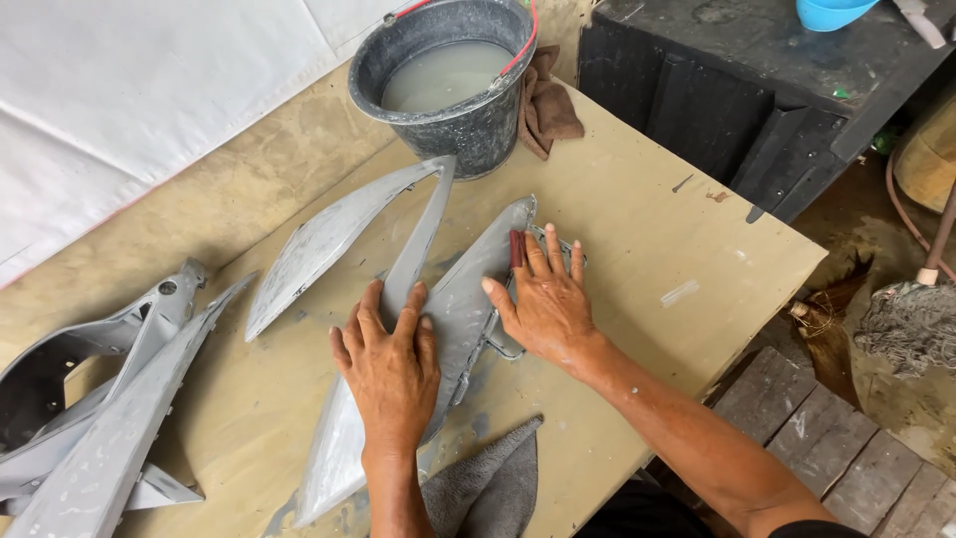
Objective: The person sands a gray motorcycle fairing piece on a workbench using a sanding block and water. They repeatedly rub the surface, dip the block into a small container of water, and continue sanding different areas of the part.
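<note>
Your left hand (390, 367) lies flat, palm down, fingers spread and pointing away from you, forearm coming straight up from below; your right hand (546, 299) is also palm down, fingers together and extended, its bare forearm angling in from the lower right.

Soft, even daylight — faint shadows, sharp focus, slight bending at edges.
</note>
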